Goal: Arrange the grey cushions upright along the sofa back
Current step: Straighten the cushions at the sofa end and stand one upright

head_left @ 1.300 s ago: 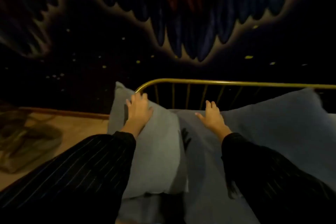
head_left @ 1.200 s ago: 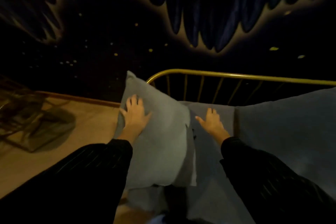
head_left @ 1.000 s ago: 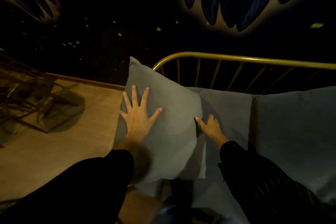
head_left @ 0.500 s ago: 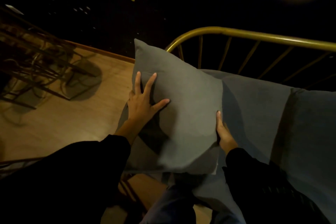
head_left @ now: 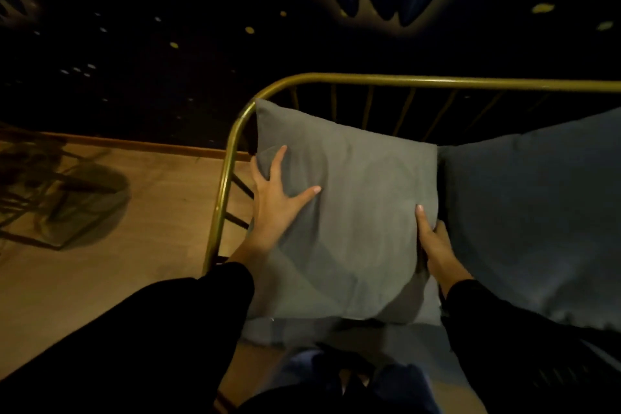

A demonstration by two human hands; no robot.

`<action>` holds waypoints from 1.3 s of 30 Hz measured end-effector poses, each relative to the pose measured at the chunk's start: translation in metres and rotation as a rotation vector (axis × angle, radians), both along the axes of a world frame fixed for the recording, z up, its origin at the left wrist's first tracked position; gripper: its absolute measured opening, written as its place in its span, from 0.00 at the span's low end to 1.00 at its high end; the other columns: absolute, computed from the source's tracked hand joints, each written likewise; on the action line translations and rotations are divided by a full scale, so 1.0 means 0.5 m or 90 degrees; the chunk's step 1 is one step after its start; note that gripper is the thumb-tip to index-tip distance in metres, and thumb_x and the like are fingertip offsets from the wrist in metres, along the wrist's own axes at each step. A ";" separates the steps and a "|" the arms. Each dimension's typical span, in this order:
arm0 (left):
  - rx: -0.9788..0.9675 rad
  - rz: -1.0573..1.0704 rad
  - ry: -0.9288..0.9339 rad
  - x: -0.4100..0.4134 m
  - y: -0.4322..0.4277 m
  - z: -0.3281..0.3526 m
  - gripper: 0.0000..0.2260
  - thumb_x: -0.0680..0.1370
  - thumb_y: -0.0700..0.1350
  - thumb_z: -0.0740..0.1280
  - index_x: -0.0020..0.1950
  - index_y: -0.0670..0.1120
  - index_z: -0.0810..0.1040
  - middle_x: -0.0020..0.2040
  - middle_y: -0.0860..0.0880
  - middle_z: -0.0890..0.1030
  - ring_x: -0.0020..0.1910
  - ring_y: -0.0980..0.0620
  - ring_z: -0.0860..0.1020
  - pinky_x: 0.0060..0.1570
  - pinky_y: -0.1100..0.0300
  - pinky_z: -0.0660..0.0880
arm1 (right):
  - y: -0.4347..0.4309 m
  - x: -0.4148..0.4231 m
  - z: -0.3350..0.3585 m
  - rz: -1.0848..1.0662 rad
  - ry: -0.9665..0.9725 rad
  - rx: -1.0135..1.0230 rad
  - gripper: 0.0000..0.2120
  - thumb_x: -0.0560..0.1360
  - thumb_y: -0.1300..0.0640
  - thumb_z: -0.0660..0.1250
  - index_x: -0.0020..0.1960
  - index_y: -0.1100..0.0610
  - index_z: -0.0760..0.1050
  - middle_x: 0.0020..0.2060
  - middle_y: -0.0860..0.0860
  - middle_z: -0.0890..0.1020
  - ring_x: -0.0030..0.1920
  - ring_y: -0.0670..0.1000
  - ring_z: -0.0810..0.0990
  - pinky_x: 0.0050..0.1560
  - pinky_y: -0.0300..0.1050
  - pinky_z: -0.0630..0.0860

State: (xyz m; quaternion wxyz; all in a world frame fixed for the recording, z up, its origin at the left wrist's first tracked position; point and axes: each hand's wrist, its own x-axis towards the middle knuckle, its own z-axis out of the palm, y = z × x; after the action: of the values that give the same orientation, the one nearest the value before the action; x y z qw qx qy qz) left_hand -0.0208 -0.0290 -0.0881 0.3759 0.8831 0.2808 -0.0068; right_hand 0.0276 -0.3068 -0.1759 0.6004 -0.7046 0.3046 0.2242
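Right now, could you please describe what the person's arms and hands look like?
Both hands, left hand and right hand, are bare, with no rings or watch visible. Long, loose black sleeves, left sleeve and right sleeve, cover both arms to the wrists.

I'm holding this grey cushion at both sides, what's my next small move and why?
Probably ease the grey cushion back at its base toward the brass rail: left hand presses its face, right hand grips its edge, and it looks slanted.
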 end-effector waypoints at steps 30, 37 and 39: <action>-0.386 0.352 0.256 -0.034 0.002 -0.285 0.42 0.70 0.59 0.76 0.77 0.45 0.61 0.75 0.43 0.68 0.72 0.38 0.69 0.72 0.41 0.66 | -0.107 -0.088 -0.092 0.059 0.085 -0.235 0.33 0.77 0.41 0.62 0.73 0.62 0.62 0.71 0.61 0.70 0.70 0.64 0.69 0.70 0.57 0.66; -0.129 0.244 0.324 -0.007 -0.078 -0.208 0.33 0.79 0.51 0.67 0.78 0.40 0.59 0.75 0.35 0.65 0.74 0.34 0.65 0.71 0.43 0.65 | -0.158 -0.053 -0.060 0.115 0.149 -0.142 0.24 0.75 0.45 0.68 0.61 0.63 0.76 0.56 0.62 0.80 0.58 0.62 0.78 0.64 0.62 0.73; -0.017 0.209 0.245 0.033 -0.129 -0.164 0.26 0.78 0.42 0.66 0.74 0.36 0.65 0.71 0.33 0.68 0.71 0.33 0.68 0.68 0.44 0.66 | -0.204 -0.022 -0.025 0.137 0.073 -0.192 0.13 0.75 0.53 0.69 0.48 0.65 0.80 0.45 0.63 0.83 0.49 0.59 0.80 0.58 0.62 0.77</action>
State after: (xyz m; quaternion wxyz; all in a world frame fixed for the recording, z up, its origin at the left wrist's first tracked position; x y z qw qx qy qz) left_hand -0.0041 -0.0934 -0.1701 0.3229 0.8030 0.4870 -0.1174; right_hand 0.0168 -0.4090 -0.1885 0.4424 -0.8012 0.2910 0.2788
